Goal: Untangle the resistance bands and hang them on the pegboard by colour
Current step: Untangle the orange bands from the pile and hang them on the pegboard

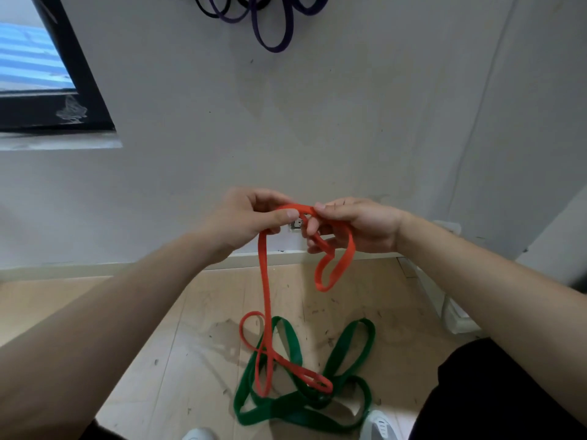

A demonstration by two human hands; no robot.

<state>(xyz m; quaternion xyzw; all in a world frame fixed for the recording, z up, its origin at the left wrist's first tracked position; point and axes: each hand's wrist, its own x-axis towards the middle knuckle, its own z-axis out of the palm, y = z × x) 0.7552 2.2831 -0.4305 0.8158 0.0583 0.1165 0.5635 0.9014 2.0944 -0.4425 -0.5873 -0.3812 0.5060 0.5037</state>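
Note:
Both hands hold an orange-red resistance band (264,281) at chest height in front of the wall. My left hand (246,217) pinches its top between thumb and fingers. My right hand (359,225) grips the same band just to the right, with a short loop hanging below it. The band's long strand drops to the floor and crosses a pile of wide green bands (305,404) lying tangled between my feet. High on the wall, purple bands (273,30) and black bands (209,9) hang in loops; their pegs are out of view.
A dark-framed window (47,74) is at the upper left. A wall socket (295,224) shows between my hands. A white object (451,309) stands on the wooden floor at right. My white shoes (379,423) are at the bottom edge.

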